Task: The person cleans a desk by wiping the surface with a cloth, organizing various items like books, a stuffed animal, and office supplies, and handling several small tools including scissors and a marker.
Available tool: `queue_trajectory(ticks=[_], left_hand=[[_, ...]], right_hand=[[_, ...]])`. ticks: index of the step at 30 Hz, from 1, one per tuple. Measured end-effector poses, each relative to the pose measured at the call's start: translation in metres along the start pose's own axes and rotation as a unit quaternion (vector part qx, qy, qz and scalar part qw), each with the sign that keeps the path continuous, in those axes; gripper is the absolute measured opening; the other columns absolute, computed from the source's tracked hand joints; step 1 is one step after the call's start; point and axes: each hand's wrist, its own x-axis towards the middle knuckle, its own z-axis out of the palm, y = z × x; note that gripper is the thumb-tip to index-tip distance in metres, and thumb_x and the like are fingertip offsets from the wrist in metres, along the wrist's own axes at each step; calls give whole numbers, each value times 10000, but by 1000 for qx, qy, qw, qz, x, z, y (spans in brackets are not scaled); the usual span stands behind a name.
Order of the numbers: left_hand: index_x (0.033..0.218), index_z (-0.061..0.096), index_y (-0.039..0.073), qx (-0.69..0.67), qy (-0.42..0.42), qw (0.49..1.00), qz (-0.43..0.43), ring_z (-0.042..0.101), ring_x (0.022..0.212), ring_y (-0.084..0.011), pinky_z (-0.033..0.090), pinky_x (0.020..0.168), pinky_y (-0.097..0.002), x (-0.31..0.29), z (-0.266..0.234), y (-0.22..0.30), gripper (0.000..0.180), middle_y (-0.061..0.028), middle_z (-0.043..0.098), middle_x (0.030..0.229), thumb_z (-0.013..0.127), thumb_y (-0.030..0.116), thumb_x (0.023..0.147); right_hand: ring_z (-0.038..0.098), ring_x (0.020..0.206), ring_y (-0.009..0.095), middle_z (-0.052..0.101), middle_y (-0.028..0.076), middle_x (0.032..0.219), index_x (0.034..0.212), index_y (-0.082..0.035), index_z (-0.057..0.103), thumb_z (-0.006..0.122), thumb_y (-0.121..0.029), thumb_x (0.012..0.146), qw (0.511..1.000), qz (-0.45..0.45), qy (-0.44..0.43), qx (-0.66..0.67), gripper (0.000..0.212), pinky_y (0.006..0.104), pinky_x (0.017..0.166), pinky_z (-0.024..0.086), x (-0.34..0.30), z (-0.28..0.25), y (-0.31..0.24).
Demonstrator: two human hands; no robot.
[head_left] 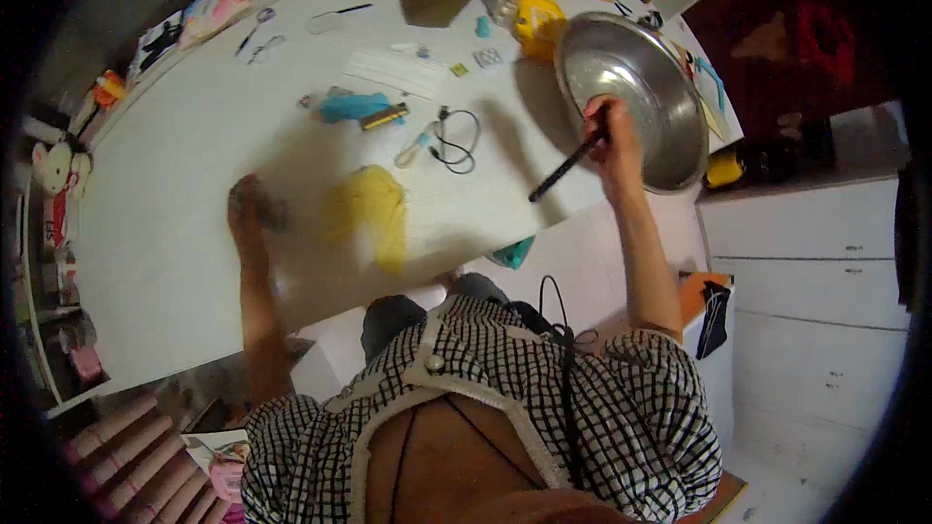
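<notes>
My right hand (pixel 614 141) is closed around a slim black stick (pixel 565 170), which slants down over the table beside the steel basin (pixel 691 150). The stick's exact kind does not show. Over the table's left part, my left hand (pixel 249 202) is smeared by motion. A dark, blurred shape lies against its fingers, and I cannot make out whether it is held. Between my hands lies a crumpled yellow cloth (pixel 374 209), itself partly blurred. Farther back are a blue cloth (pixel 351 107), a yellow-and-dark bar (pixel 383 116), a black cable (pixel 464 153) and a pale bundled cord (pixel 416 147).
The white table (pixel 155 272) curves around in front of me. A yellow bottle (pixel 537 24) stands behind the basin. Eyeglasses (pixel 266 49) and a white strip (pixel 396 74) lie toward the back. White drawers (pixel 806 281) are at right; a plush toy (pixel 60 170) is at left.
</notes>
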Motion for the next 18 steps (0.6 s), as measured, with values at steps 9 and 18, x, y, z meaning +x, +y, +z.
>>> queue_trajectory(ticks=[9,18], left_hand=[[1149,495,7,-110,21,989,97,510,985,-167,417,840,-300,-50,12,17,365,-79,535,1073,491,262,886],[1165,494,35,261,71,844,463,526,951,-193,438,813,-313,-239,-29,-93,350,-78,520,1094,423,263,909]], right_hand=[[388,635,83,448,-15,725,1184,22,436,545,-315,852,989,-92,27,110,486,214,571,321,-178,-155,12],[521,707,92,580,31,823,1092,-44,560,561,-131,808,957,235,-155,-66,297,226,645,446,-297,-77,261]])
